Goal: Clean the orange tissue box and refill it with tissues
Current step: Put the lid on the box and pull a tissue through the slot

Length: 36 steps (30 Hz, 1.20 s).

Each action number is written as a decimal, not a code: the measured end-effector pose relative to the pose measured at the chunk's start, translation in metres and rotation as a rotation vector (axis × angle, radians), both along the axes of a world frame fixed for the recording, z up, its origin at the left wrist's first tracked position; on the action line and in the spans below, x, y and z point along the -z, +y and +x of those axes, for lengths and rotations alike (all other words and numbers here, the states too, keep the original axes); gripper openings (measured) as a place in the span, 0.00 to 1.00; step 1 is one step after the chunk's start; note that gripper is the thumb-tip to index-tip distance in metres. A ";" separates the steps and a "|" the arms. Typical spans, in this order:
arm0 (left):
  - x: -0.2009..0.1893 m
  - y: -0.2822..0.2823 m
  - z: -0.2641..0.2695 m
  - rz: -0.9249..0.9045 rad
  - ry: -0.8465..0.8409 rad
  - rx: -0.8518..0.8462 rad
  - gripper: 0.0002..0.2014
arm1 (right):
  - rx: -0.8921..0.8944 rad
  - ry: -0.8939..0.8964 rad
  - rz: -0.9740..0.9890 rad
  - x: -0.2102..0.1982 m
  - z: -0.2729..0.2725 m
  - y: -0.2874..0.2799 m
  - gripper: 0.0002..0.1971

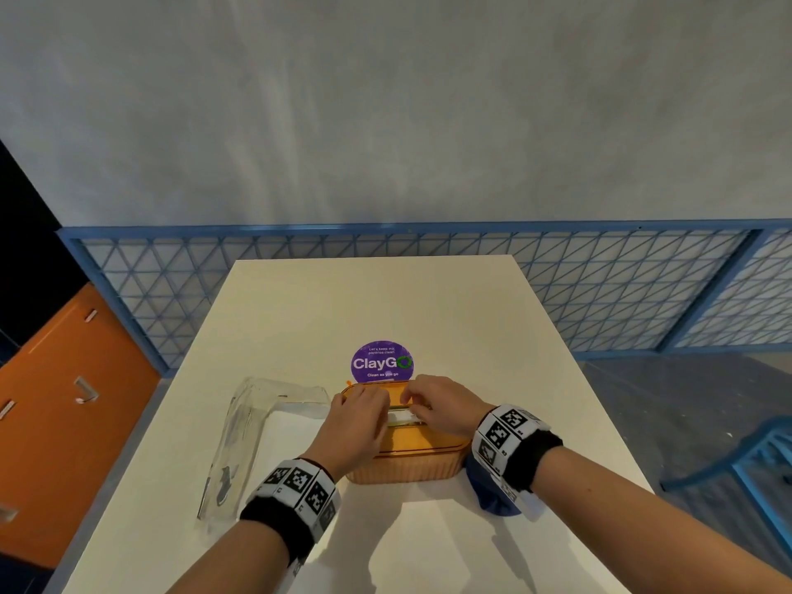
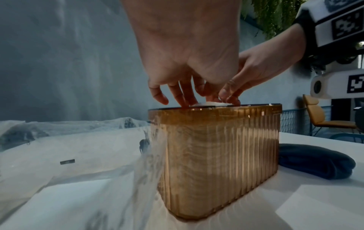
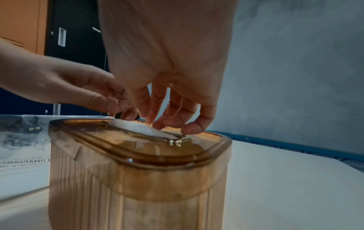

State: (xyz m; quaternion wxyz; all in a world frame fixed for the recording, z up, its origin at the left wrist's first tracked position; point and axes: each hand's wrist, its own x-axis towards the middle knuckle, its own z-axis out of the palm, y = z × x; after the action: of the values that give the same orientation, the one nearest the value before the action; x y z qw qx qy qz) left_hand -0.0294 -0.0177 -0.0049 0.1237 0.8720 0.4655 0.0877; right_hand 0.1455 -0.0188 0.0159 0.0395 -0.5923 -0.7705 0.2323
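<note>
A clear plastic wrapper (image 1: 240, 439) lies on the left of the white counter (image 1: 428, 310). Beside it stands the orange tissue box (image 1: 411, 465), lid on, white tissue (image 3: 141, 127) showing in its slot. The left hand (image 1: 355, 426) and right hand (image 1: 445, 405) touch the tissue with bent fingers (image 3: 157, 99); whether they pinch it is hard to see. A blue cloth (image 2: 315, 161) hides behind the box. A purple sticker (image 1: 382, 362) says "ClayGo".

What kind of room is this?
Probably an office pantry. The purple ClayGo sticker on the white table says "keep our pantries clean", orange lockers stand alongside, and a yellow chair sits beyond.
</note>
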 end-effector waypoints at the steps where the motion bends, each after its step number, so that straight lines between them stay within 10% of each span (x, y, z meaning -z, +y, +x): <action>1: -0.002 0.001 0.001 -0.036 -0.032 -0.032 0.08 | 0.004 -0.001 -0.013 0.001 -0.002 0.001 0.14; 17: -0.011 0.024 0.000 -0.307 0.024 0.015 0.07 | -0.034 -0.065 -0.021 -0.002 -0.012 0.001 0.02; 24: -0.022 0.034 -0.005 -0.253 0.227 0.079 0.07 | -0.091 -0.332 -0.014 -0.009 0.006 0.000 0.10; 36: -0.029 0.039 -0.019 -0.267 0.237 0.089 0.04 | -0.032 -0.285 0.002 -0.018 0.024 -0.004 0.10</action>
State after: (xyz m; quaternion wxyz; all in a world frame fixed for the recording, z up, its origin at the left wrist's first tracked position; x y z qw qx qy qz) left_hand -0.0486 0.0214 0.0240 0.1867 0.8717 0.4452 -0.0838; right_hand 0.1691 -0.0231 0.0343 -0.0732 -0.6069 -0.7779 0.1456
